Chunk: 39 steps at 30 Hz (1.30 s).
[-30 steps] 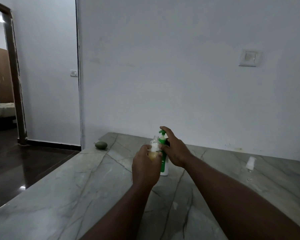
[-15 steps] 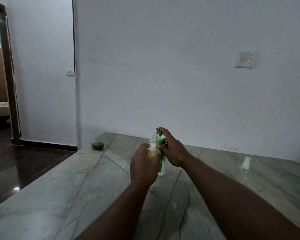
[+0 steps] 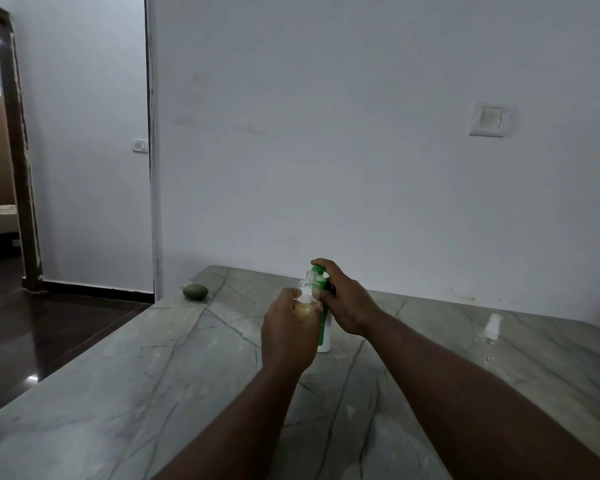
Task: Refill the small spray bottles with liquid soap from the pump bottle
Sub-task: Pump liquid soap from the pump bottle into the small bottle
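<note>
Nearest, just in front of the pump bottle (image 3: 324, 337): left grip (image 3: 286, 327) wrapped round the small spray bottle (image 3: 305, 295), uncapped, lifted off the counter (image 3: 153, 375) and tucked against the pump bottle's left side, open neck close under the green spout. Amber liquid in its lower part, something pale above; exact level hidden behind the fingers. Over the top and right side of the pump bottle, itself standing on the counter: right grip (image 3: 343, 299) curled round the green pump head, one finger laid across the top. Against a second ago, scarcely any difference: same hold on both sides, same meeting of neck and spout, no clear rise in the amber, only a small shift of the view. Judging from that, still mid-pump, this bottle partly filled and more strokes wanted. Well to the right of the pump bottle, untouched: a second spray bottle (image 3: 492, 329), clear and white-topped, probably next. Behind and left of the pump bottle, near the counter's far corner: a round grey-green lump (image 3: 195, 292). Beyond, high to its right on the wall: a switch plate (image 3: 489, 119).
</note>
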Tool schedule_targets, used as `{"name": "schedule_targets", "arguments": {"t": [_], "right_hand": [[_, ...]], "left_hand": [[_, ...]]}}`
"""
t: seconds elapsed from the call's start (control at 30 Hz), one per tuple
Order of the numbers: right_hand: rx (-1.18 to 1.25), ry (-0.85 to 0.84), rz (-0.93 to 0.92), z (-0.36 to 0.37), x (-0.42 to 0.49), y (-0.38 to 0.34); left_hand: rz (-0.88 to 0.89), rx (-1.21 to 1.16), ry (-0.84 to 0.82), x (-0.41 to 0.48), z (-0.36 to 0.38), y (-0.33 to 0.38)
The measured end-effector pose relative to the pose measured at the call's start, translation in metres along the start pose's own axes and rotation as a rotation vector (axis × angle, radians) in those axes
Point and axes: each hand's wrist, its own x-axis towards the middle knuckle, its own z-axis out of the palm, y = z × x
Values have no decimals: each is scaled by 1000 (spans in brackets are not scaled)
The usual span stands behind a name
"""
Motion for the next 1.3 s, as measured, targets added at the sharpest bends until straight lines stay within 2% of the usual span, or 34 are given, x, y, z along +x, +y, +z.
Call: {"name": "schedule_targets", "arguments": {"t": [0.33, 1.3], "right_hand": [[-16, 57, 6, 2, -4, -6], [0, 68, 23, 3, -10, -9]], "left_hand": [[5, 5, 1, 0, 1, 0], [20, 14, 4, 1, 4, -5]]}}
